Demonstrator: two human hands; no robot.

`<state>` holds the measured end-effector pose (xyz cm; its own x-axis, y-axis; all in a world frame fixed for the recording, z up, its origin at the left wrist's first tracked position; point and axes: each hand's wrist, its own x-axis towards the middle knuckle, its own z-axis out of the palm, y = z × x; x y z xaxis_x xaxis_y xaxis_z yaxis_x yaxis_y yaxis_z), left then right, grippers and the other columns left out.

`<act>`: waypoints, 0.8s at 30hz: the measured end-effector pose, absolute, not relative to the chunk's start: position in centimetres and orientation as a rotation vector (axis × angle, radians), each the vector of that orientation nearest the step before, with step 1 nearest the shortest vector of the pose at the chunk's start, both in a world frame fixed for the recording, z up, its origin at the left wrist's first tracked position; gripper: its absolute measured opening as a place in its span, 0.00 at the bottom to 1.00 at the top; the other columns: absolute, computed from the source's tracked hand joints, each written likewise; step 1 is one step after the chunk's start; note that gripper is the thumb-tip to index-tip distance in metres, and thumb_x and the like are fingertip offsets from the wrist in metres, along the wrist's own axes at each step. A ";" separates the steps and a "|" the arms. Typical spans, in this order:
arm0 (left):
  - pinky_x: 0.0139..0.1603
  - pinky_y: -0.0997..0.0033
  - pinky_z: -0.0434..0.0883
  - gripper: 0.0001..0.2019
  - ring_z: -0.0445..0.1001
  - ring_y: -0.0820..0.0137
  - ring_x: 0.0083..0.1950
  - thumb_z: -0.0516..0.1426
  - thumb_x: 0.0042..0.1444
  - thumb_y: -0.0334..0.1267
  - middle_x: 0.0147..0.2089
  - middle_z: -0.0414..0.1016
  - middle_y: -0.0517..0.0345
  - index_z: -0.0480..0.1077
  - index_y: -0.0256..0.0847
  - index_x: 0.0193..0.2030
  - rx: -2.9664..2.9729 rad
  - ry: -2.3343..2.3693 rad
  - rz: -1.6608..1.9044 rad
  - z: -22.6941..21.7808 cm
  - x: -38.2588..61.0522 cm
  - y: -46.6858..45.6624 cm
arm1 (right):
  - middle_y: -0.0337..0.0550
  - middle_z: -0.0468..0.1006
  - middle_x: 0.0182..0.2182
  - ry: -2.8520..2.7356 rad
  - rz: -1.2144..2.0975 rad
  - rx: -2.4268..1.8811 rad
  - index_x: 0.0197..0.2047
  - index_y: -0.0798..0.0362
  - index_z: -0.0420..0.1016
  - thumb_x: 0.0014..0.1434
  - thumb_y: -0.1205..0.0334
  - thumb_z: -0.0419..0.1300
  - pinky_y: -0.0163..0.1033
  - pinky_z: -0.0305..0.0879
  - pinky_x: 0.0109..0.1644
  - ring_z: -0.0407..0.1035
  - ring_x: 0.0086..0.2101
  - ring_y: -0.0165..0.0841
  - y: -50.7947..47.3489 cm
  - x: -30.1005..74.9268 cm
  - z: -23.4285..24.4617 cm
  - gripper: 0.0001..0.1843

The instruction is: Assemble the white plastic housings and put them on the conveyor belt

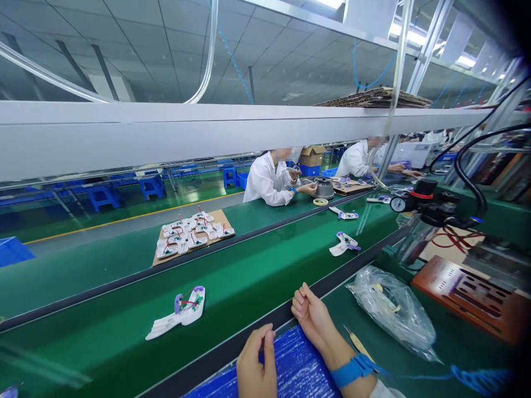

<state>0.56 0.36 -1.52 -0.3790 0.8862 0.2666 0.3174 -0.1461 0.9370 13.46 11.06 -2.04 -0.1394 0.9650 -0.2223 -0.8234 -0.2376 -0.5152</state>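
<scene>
My left hand [256,362] hovers over a blue ribbed mat [296,365] at the near edge, fingers pinched against the thumb; whatever is between them is hidden. My right hand [312,312] rests at the dark rim of the green conveyor belt [257,276], fingers curled in with nothing showing in them. A blue strap [353,369] is round its wrist. The nearest item on the belt is a white plastic part with a purple piece and red and green wires [179,312], left of both hands. A thin tan stick [357,342] lies beside my right forearm.
A crumpled clear bag [394,309] and a brown perforated tray [468,293] sit to the right. More white parts [344,243] lie on the belt, several on a cardboard sheet [193,235]. A gauge and regulator [418,199] stand right. Two people in white coats [269,179] work opposite.
</scene>
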 end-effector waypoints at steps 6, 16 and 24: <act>0.46 0.61 0.75 0.22 0.78 0.59 0.42 0.52 0.58 0.56 0.41 0.80 0.48 0.76 0.40 0.44 1.207 1.774 1.543 -0.8 -1.2 0.1 | 0.35 0.71 0.24 -0.363 1.732 -0.642 0.36 0.53 0.73 0.49 0.54 0.70 0.31 0.61 0.23 0.61 0.20 0.25 10.8 13.4 -1.4 0.15; 0.43 0.61 0.76 0.22 0.79 0.58 0.41 0.52 0.59 0.55 0.40 0.80 0.46 0.77 0.39 0.43 1.297 1.777 1.534 -0.7 -2.0 0.5 | 0.51 0.76 0.45 -0.712 1.044 -1.359 0.49 0.53 0.69 0.52 0.47 0.59 0.43 0.71 0.38 0.73 0.40 0.40 15.5 15.6 0.8 0.25; 0.42 0.62 0.76 0.21 0.78 0.59 0.41 0.50 0.61 0.53 0.40 0.80 0.46 0.76 0.38 0.44 1.271 1.730 1.572 0.0 -2.3 0.7 | 0.74 0.60 0.60 -0.785 0.412 -2.032 0.55 0.62 0.68 0.47 0.54 0.66 0.62 0.45 0.61 0.50 0.61 0.62 25.1 25.2 4.0 0.34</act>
